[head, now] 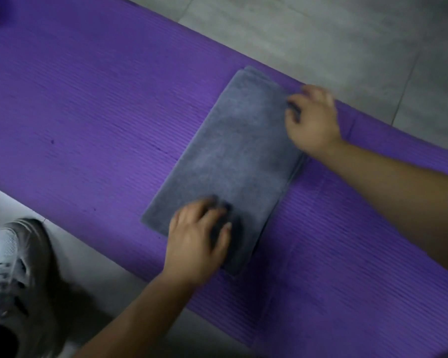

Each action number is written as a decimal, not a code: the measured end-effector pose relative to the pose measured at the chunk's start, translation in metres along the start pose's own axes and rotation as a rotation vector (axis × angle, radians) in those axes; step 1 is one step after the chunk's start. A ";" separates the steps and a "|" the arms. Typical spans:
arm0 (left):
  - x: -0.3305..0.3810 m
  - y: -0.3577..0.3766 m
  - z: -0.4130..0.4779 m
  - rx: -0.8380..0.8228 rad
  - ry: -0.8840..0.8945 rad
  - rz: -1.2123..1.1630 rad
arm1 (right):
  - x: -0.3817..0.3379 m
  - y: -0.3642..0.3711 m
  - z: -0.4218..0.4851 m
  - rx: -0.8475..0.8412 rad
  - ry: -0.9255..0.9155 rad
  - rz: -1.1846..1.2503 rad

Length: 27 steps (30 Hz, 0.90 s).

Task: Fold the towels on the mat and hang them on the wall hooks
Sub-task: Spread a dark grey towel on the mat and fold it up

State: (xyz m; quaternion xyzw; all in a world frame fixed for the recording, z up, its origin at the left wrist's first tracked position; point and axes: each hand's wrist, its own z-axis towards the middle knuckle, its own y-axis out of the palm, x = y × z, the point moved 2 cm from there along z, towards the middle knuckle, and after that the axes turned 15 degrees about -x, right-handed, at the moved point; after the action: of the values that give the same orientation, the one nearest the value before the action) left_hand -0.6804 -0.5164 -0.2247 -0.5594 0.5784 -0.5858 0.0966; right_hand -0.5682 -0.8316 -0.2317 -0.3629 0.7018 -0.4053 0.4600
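Grey towel (233, 151) on purple mat (88, 112): left hand (197, 241) presses it open-fingered, right hand (313, 117) pinches its edge.

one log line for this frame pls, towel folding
stage: folding | grey towel: folded, flat on purple mat | left hand: on its near end, grip unclear | right hand: curled on its side edge

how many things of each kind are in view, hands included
grey towel: 1
purple mat: 1
white shoe: 1
hands: 2, the left hand and the right hand
total: 5
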 end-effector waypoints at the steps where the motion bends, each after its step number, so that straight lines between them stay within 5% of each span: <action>1: -0.002 -0.002 0.012 -0.003 -0.052 0.069 | -0.013 0.011 -0.005 -0.043 -0.092 -0.051; 6: -0.017 0.021 0.025 -0.200 -0.198 0.338 | -0.043 0.062 -0.022 -0.344 -0.224 -0.334; 15: -0.021 0.029 0.008 -0.220 -0.320 0.315 | -0.041 0.060 -0.014 -0.358 -0.148 -0.437; 20: -0.046 0.003 0.021 -0.104 -0.429 0.203 | -0.073 0.051 0.021 -0.322 -0.253 -0.379; 27: -0.076 -0.012 0.008 -0.150 -0.328 0.106 | -0.076 0.030 0.063 -0.302 -0.266 -0.298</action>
State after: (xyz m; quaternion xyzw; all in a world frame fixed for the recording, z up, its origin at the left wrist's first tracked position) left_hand -0.6410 -0.4591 -0.2592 -0.6216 0.6258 -0.4360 0.1784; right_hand -0.4890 -0.7671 -0.2481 -0.5773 0.6265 -0.3079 0.4236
